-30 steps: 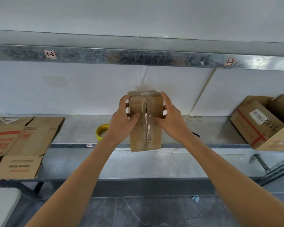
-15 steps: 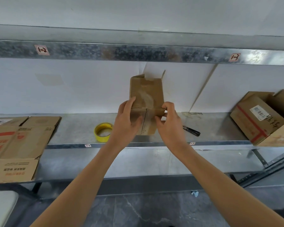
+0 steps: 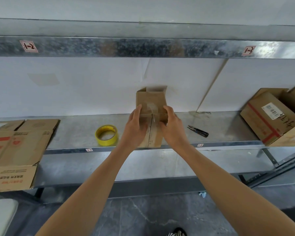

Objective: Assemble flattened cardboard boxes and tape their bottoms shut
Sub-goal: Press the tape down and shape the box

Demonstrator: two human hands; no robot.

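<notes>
Your left hand [image 3: 134, 128] and right hand [image 3: 173, 126] clasp the small brown cardboard box [image 3: 152, 103] from either side, at the front edge of the grey metal shelf [image 3: 71, 133]. A yellow tape roll [image 3: 106, 135] lies at its 9 o'clock and black snips [image 3: 198, 131] at its 3 o'clock.

The person has two bare hands, the left hand [image 3: 134, 128] and the right hand [image 3: 173, 126], on long, slim forearms [image 3: 95, 181] bare along all their visible length, and wears a black-and-white striped shoe [image 3: 176, 232], of which only the tip is visible.
</notes>
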